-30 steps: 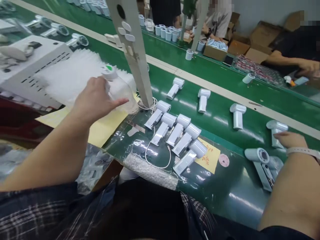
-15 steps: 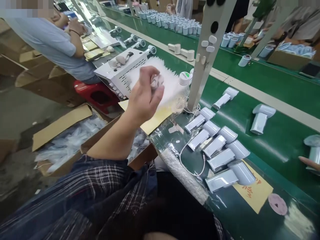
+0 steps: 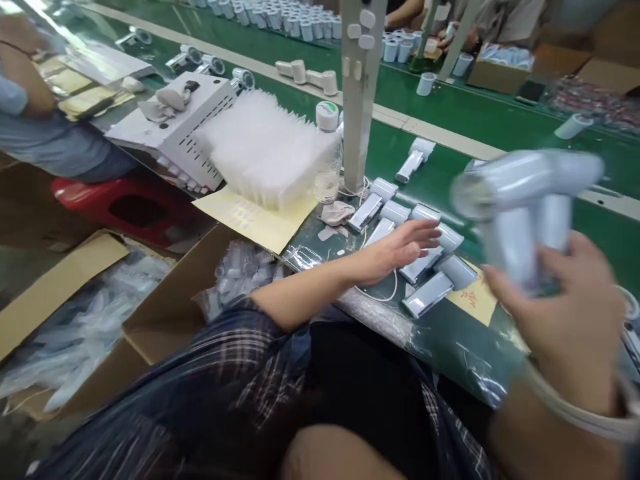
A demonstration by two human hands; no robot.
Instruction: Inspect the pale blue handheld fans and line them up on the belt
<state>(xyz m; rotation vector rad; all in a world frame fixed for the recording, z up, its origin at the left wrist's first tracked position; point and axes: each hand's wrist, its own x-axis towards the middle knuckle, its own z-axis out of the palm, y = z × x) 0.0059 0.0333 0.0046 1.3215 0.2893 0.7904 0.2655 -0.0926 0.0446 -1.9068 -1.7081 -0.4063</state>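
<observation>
Green surface: conveyor belt (image 3: 500,127) running past the desk (image 3: 465,360), which is covered in glossy film.
Right hand (image 3: 560,320): raised near the camera, fingers (image 3: 505,280) wrapped round the handle of a pale blue fan (image 3: 525,200); the fan is blurred, held in the air above the right end of the desk, head uppermost and lying crosswise.
Wrist: a light band (image 3: 575,410) circles the right wrist.
Left hand (image 3: 395,250): stretched flat over the desk, fingers (image 3: 425,230) extended and slightly spread, holding nothing; fingertips lie on or just over the row of fans (image 3: 425,267), contact not certain.
Row of fans: five or so identical pale units lying side by side, handles toward the person, on the desk's near edge beside a yellow note (image 3: 473,300).
Cable: a white cable (image 3: 380,297) loops under the left hand.
Post: a grey post (image 3: 357,113) stands upright behind the row, with a clear bottle (image 3: 327,160) just beside it.
Foam: a white ridged foam block (image 3: 260,147) rests on yellow paper (image 3: 255,223), left of the bottle.
Box: an open cardboard box (image 3: 165,300) of clear bags sits below the desk, left of the person's lap.
Belt load: a single fan (image 3: 415,160) lies alone on the belt beyond the row.
</observation>
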